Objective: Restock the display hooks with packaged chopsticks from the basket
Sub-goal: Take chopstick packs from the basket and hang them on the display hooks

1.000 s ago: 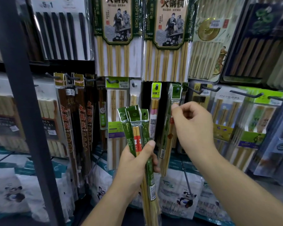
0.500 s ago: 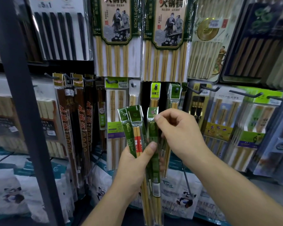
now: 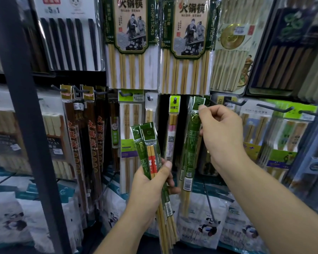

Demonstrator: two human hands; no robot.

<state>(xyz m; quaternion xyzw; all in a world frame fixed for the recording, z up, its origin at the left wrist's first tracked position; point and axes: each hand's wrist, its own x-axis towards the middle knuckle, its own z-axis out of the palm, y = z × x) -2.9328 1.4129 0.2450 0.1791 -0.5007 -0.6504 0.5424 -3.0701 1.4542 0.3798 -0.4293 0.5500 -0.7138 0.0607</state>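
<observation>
My left hand [image 3: 151, 182] grips a small bundle of green-topped chopstick packs [image 3: 145, 140], held upright at centre below the hooks. My right hand [image 3: 220, 132] pinches the top of one green chopstick pack [image 3: 191, 143] and holds its header up at a display hook [image 3: 200, 103] where similar green packs hang. The pack's lower end dangles free beside my left hand. The basket is not in view.
Rows of hooks carry other chopstick packs: a yellow-tagged pack [image 3: 173, 125] left of the green ones, brown packs [image 3: 92, 136] further left, pale packs [image 3: 283, 132] at right. A black upright post [image 3: 24, 114] stands close at left. Panda-printed bags [image 3: 206, 224] hang below.
My right hand took one green pack out of the bundle in my left hand and lifted it up and right to the hook. The left hand stayed in place.
</observation>
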